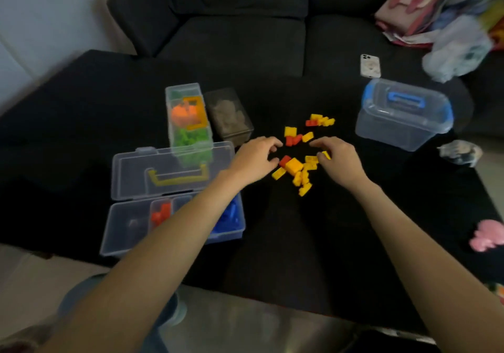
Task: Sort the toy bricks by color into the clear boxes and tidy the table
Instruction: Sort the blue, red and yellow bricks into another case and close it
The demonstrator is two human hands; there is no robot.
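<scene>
Two bare hands work a loose pile of yellow bricks (298, 174) and red bricks (293, 140) at the middle of the dark bench (81, 112). The left hand (255, 159), fingers curled, appears to nip a red brick (285, 160) at the pile's left edge; the right hand (339, 161) pinches a yellow one on its right. Left of the pile, the open compartment box (174, 224) already holds red and blue pieces, while a closed blue-handled tub (403, 112) sits to the pile's right. Best practice here, arguably: lift one colour at a time, clear of its neighbours.
</scene>
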